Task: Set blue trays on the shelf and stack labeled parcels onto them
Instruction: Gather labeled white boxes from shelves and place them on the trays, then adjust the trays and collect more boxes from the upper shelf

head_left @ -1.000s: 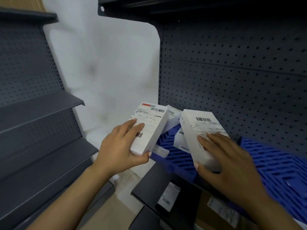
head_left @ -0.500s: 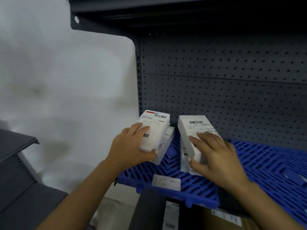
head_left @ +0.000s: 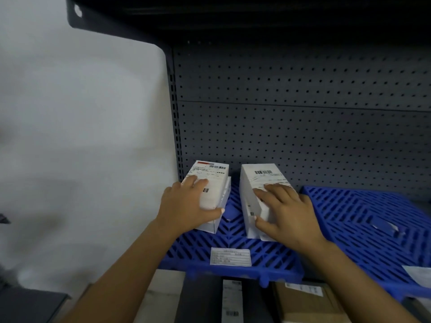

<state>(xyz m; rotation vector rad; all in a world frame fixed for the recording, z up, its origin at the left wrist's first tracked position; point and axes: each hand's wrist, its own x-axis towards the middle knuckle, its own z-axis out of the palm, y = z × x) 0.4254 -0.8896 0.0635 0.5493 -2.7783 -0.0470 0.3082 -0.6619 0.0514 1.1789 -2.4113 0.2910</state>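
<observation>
Two blue slatted trays lie side by side on the grey shelf: the left tray (head_left: 235, 238) under my hands, the right tray (head_left: 363, 220) bare but for small labels. My left hand (head_left: 186, 208) grips a white labeled parcel (head_left: 211, 180) that rests on top of another white parcel (head_left: 222, 206) at the tray's left end. My right hand (head_left: 284, 213) presses on a second white labeled parcel (head_left: 254, 183), which sits on a further white parcel (head_left: 250, 226) on the same tray. The two stacks stand apart with a gap between them.
A grey pegboard back panel (head_left: 303, 127) rises behind the trays and a dark shelf (head_left: 210, 17) overhangs above. A white wall (head_left: 81, 136) lies to the left. Below the tray's front edge sit a brown labeled parcel (head_left: 307, 301) and dark packages (head_left: 203, 299).
Both hands have carried their parcels forward and down onto the stacks on the left tray. The view has shifted right and closer to the shelf.
</observation>
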